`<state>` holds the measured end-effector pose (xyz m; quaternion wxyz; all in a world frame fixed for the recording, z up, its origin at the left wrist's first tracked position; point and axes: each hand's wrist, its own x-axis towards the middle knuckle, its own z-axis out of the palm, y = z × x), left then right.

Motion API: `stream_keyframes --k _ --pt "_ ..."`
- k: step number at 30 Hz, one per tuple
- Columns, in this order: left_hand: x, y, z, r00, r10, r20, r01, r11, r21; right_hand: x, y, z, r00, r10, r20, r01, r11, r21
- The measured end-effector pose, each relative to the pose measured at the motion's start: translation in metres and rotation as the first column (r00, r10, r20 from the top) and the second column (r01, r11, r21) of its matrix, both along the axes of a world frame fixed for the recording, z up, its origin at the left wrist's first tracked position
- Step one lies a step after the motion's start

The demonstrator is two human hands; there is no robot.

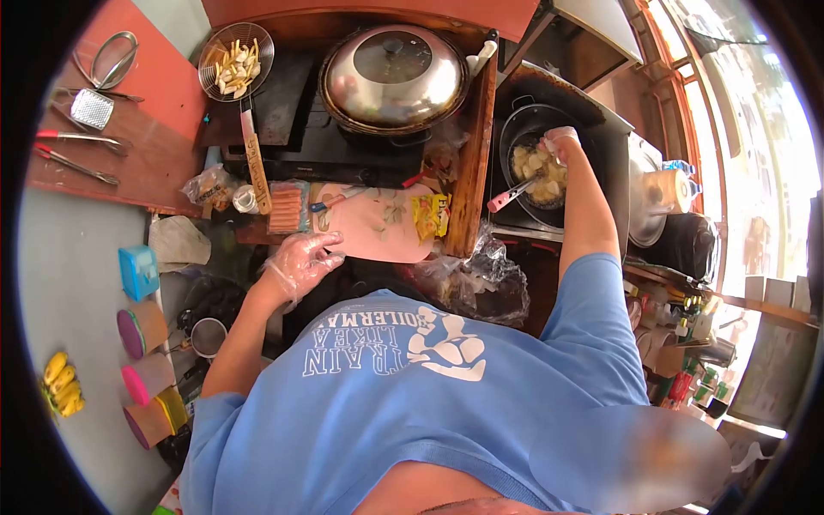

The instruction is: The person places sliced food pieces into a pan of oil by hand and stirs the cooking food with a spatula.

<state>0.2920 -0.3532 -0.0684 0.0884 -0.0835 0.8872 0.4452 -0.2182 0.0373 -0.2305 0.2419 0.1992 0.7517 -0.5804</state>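
Note:
My right hand (560, 144), in a clear plastic glove, is over the far side of a dark frying pan (506, 142). Its fingers are drawn together, and whatever they may hold is hidden. Pale yellow pieces (549, 184) lie in the pan below it. A utensil with a pink handle (505, 200) rests in the pan, its handle over the near left rim. My left hand (302, 264), gloved likewise, hovers by the near left edge of a pink cutting board (386, 245). Its fingers are apart with nothing between them. Beside it lies a pack of sausages (288, 208).
A lidded wok (390, 81) stands on the black stove (296, 159). Left of it, a wire skimmer (249, 120) holds pale strips. A yellow packet (431, 215) and a knife (339, 199) lie on the board. Tongs (77, 163) lie far left. A wooden partition (477, 172) separates board and pan.

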Motion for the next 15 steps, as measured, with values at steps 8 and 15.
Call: stream_keyframes --k 8,15 --pt "-0.02 0.016 0.008 0.995 -0.096 -0.009 0.095 0.994 -0.047 -0.019 -0.009 -0.003 0.59 0.746 0.309 -0.512 0.049 0.858" --pt "-0.022 0.022 -0.005 0.979 -0.184 -0.093 0.175 0.98 -0.095 -0.035 -0.002 -0.021 0.688 0.713 0.136 -0.446 0.268 0.854"
